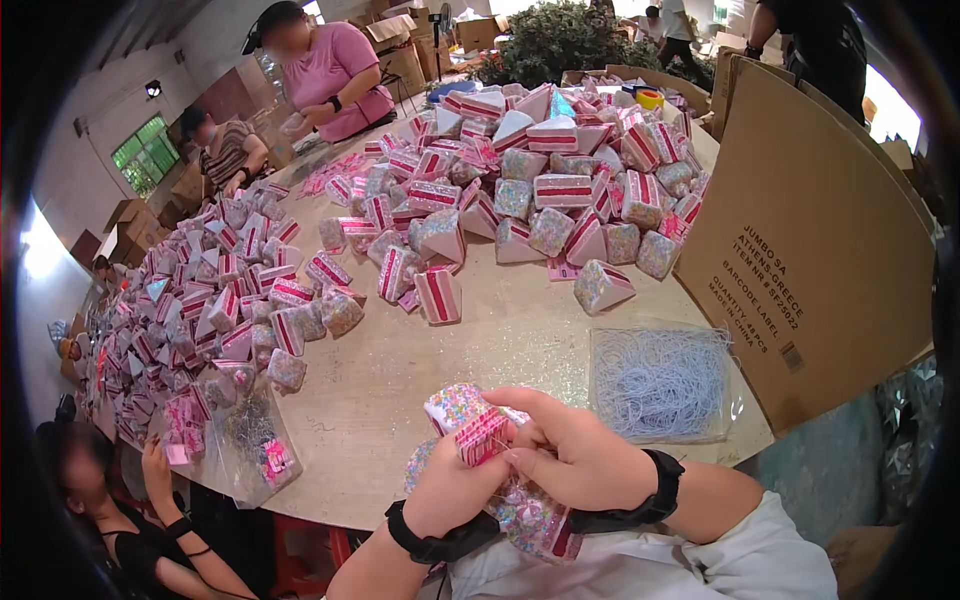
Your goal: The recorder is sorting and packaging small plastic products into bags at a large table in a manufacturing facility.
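A pale table (370, 400) spreads beyond your fingers, a carton (800, 190) and string tray (597, 425) to their right; sprinkled cake ornaments (452, 402) sit just beyond and beneath them; your left hand (455, 490) pinches a small pink tag (480, 440), your right hand (575, 458) narrowed beside it, its grip unclear

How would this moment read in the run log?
left hand: holding pink striped tag | right hand: at tag's edge, grip unclear | sprinkle-covered piece: by hands | pale strings: on table, right side

Rough, glittery ornament (538, 515) seen below the right hand (580, 452), smooth tabletop (520, 330) speckled with glitter ahead, glossy clear plastic container (598, 348), matt cardboard carton (825, 185) to its right
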Tool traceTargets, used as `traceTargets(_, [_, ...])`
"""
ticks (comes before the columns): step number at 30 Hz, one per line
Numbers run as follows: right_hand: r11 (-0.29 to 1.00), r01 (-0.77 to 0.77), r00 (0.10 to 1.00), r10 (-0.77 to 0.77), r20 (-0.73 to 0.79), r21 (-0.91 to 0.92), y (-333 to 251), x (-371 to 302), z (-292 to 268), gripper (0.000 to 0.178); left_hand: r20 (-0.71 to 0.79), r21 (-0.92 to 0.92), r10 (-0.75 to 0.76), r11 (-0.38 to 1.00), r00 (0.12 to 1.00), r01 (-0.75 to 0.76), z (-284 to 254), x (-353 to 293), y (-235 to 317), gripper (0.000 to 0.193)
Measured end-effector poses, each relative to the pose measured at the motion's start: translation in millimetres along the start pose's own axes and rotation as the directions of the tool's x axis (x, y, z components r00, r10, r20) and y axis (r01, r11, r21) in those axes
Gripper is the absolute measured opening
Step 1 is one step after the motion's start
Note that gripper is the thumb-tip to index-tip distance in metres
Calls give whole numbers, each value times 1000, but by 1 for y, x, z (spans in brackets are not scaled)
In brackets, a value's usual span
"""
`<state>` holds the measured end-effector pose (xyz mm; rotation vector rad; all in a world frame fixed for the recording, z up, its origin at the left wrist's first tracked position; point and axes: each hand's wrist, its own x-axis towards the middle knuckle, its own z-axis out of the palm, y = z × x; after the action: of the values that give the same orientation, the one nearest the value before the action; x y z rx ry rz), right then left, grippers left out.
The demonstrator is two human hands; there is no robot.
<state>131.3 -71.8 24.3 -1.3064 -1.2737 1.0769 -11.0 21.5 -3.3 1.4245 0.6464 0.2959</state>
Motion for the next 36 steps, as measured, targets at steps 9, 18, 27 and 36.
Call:
traceTargets(9, [999, 52, 998, -52, 18, -2, 10, 1, 3, 49, 61, 30, 52, 998, 997, -54, 3, -3, 7, 25])
traceTargets(18, [998, 67, 997, -66, -51, 14, 9, -2, 4, 42, 99, -4, 75, 997, 992, -75, 8, -2, 7, 25])
traceTargets(27, [974, 158, 979, -176, -105, -161, 17, -10, 5, 25, 81, 328, 247, 908, 966, -260, 13, -7, -1, 30])
traceTargets(36, [969, 244, 956, -248, -155, -48, 31, -23, 11, 17, 188, -27, 353, 935, 917, -354, 10, -23, -5, 55])
